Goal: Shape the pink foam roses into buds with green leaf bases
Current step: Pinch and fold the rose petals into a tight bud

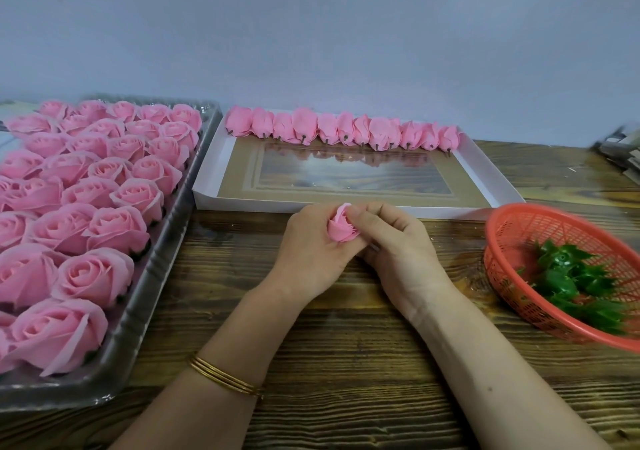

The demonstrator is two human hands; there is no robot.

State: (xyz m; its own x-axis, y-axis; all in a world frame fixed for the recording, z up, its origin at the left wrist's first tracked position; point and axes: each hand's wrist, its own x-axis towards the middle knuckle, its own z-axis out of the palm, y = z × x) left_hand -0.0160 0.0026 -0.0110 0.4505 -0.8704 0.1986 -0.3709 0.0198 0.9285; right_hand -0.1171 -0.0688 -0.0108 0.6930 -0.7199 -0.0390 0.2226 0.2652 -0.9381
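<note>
A small pink foam rose [341,228] sits folded into a bud between both hands, above the wooden table. My left hand [308,252] cups it from the left with fingers curled round it. My right hand [398,245] pinches its petals from the right with thumb and fingertips. The bud's base is hidden by my fingers. Several open pink roses [100,228] fill a clear plastic tray [152,283] on the left. A row of shaped buds [343,131] lies along the far side of a white box lid [346,205]. Green leaf bases [571,276] lie in a red basket [512,221] on the right.
The wooden table [346,363] stretches toward me beneath my forearms. A pale wall stands behind the trays. Some grey clutter [623,155] sits at the far right edge. Gold bangles circle my left wrist [225,377].
</note>
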